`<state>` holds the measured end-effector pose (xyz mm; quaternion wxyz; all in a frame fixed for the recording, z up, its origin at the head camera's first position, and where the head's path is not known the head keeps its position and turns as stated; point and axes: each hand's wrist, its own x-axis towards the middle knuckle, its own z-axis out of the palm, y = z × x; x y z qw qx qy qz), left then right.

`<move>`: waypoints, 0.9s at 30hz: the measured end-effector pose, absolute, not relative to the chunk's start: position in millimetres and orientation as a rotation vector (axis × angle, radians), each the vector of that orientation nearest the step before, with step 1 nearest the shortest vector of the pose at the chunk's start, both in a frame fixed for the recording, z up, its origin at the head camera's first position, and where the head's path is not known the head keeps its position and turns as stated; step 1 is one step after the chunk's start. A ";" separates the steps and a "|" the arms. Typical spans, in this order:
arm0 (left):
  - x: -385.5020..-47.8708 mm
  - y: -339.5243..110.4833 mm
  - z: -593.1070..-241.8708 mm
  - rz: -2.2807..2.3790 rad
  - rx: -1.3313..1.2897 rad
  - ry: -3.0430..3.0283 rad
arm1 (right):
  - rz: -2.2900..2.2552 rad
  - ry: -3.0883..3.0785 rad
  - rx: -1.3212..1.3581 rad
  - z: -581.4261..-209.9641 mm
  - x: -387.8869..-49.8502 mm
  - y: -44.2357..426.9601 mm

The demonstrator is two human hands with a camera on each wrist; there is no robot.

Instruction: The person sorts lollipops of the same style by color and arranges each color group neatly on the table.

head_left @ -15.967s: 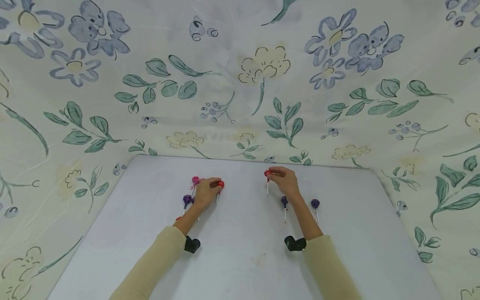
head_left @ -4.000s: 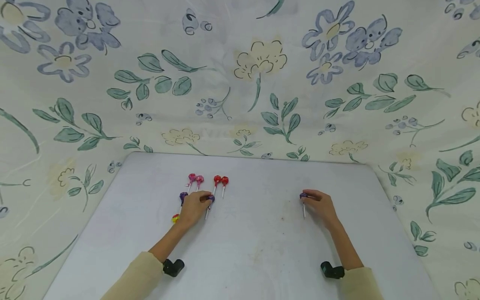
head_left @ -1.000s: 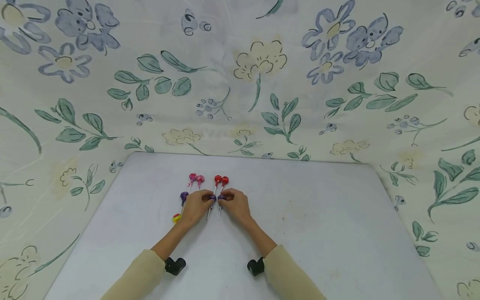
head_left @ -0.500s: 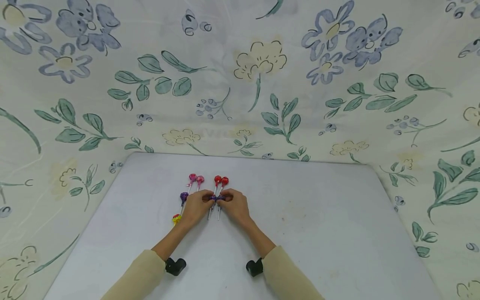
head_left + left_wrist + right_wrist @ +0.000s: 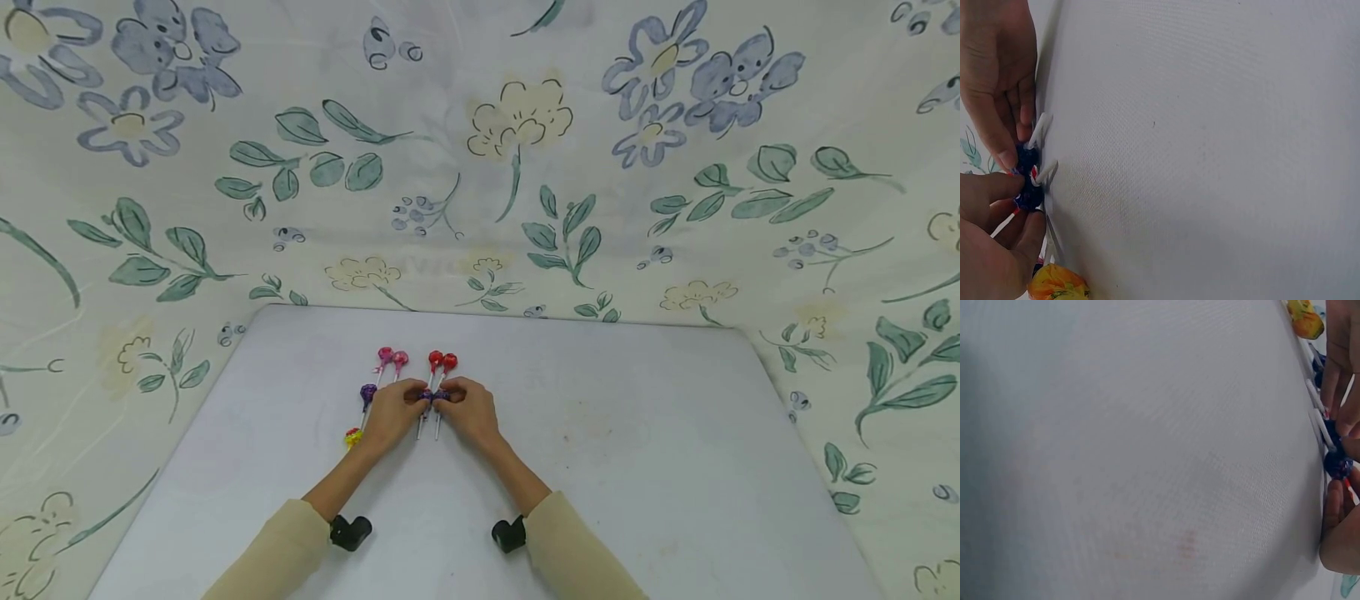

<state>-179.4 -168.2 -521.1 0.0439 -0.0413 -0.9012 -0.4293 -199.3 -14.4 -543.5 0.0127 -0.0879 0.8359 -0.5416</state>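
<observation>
My left hand (image 5: pixel 393 414) pinches the head of a purple lollipop (image 5: pixel 425 396) between thumb and fingers. Right beside it, my right hand (image 5: pixel 472 414) pinches a second purple lollipop (image 5: pixel 442 397). The two wrapped heads touch side by side, and their white sticks point toward me. In the left wrist view both dark heads, one a lollipop (image 5: pixel 1030 195) in the left fingers, sit low at the table surface. The right wrist view shows the right hand's lollipop (image 5: pixel 1338 465) at the edge. Just beyond the hands lies a pair of red lollipops (image 5: pixel 450 362).
Left of the hands lie two pink lollipops (image 5: pixel 386 354), a purple-wrapped lollipop (image 5: pixel 367 392) and a yellow-and-red one (image 5: pixel 353 437), partly hidden by the left hand. The white table (image 5: pixel 637 433) ends at a floral cloth (image 5: pixel 480 200) behind and at the sides.
Earlier, the hands held red lollipops, now lying paired. The right hand has since brought a purple lollipop leftward from the right side to the left hand's. The last half second shows almost no movement.
</observation>
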 end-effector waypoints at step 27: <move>-178.7 -169.6 -518.9 -1.315 -0.101 -2.798 | -1.702 2.584 -0.259 -541.3 -199.2 -13.8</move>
